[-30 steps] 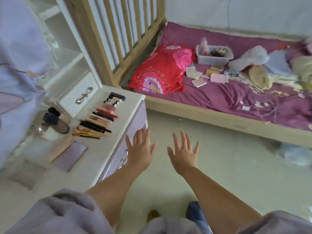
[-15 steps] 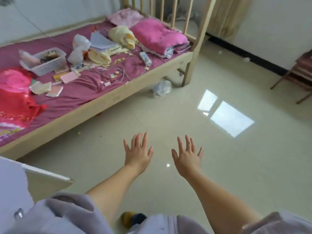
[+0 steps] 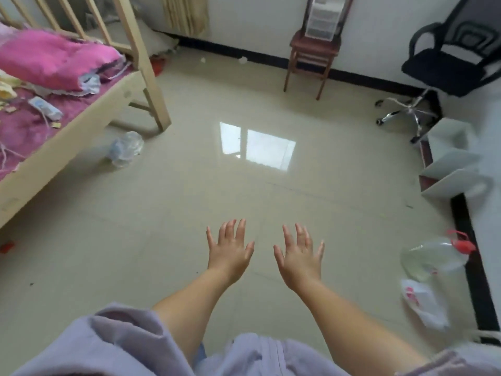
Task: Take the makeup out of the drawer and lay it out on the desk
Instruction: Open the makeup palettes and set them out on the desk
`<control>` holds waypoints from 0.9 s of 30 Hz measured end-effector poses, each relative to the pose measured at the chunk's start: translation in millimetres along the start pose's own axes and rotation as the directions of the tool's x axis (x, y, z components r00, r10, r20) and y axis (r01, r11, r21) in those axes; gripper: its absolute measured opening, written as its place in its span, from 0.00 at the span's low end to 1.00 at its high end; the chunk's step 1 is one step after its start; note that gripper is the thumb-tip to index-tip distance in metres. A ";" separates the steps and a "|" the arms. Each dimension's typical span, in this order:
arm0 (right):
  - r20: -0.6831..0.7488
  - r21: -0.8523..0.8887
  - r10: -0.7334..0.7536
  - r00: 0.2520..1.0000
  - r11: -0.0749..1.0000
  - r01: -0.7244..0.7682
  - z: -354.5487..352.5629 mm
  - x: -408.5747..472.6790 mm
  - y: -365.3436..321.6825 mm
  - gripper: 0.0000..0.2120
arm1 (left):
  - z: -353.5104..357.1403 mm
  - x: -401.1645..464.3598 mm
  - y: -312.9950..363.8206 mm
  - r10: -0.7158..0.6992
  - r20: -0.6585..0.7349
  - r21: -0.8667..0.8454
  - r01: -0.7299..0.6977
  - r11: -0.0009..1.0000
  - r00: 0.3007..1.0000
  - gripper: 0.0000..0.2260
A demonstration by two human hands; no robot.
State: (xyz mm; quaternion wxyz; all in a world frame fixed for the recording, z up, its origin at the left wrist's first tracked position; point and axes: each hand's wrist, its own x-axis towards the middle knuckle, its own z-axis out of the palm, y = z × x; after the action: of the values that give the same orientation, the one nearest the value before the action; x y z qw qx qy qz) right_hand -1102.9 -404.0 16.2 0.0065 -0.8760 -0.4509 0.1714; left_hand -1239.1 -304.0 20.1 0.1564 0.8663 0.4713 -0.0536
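Risks, from left to right. Crumpled clear plastic bottle (image 3: 125, 148) lying on the glossy beige tiled floor (image 3: 189, 202) just beside the pale wooden bed frame (image 3: 81, 131): easy to kick or tread on, likely to roll underfoot. Polished tiles look slippery. Large clear plastic jug with red cap (image 3: 433, 257) and white plastic bag with red print (image 3: 424, 302) near the right wall: trip hazards if stepping that way.

Task's things: no makeup, drawer or desk in view, so nothing to check or straighten from here; judged finished or paused, cannot tell which.

Hands: left hand (image 3: 230, 251) and right hand (image 3: 299, 256) both held out over bare floor, fingers spread, palms down, holding nothing, apart from each other.

Count: one folded pink quilt (image 3: 54, 59) on the purple bedsheet (image 3: 27, 126); one crumpled bottle; two hands; one dark red wooden stool (image 3: 311, 58) carrying one white plastic drawer unit (image 3: 322, 19); one black mesh office chair (image 3: 447, 63); three white slanted shelf boards (image 3: 450, 164); one jug; one bag.
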 end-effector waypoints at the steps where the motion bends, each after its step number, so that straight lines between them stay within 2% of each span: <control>1: 0.004 0.009 0.034 0.999 0.999 -0.034 -1.2 -0.9 13.6 0.28 | 2.5 5.2 16.1 0.030 0.007 0.003 -0.030 1.000 1.000 0.27; 6: 0.036 0.063 0.150 0.988 0.986 -0.152 2.2 5.1 47.8 0.28 | 13.4 30.2 64.6 0.166 0.046 0.035 -0.168 0.985 0.985 0.27; 10: 0.068 0.092 0.150 0.986 0.983 -0.156 1.1 40.0 41.8 0.27 | 16.2 66.2 59.2 0.139 0.063 0.042 -0.142 0.989 0.988 0.27; 17: 0.046 0.116 0.215 0.975 0.969 -0.219 -32.0 157.4 19.2 0.27 | -14.9 183.1 18.6 0.100 0.102 0.070 -0.108 0.992 0.990 0.27; 27: 0.032 0.129 0.281 0.959 0.950 -0.283 -96.5 319.0 -13.8 0.26 | -76.4 365.4 12.4 0.177 0.111 0.075 -0.186 0.980 0.978 0.27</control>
State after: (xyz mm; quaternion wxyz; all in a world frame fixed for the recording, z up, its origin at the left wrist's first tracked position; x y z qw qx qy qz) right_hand -913.6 -129.4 15.4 0.0369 -0.9278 -0.3089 0.2058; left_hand -1031.9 6.5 7.3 0.1480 0.9077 0.3787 -0.1040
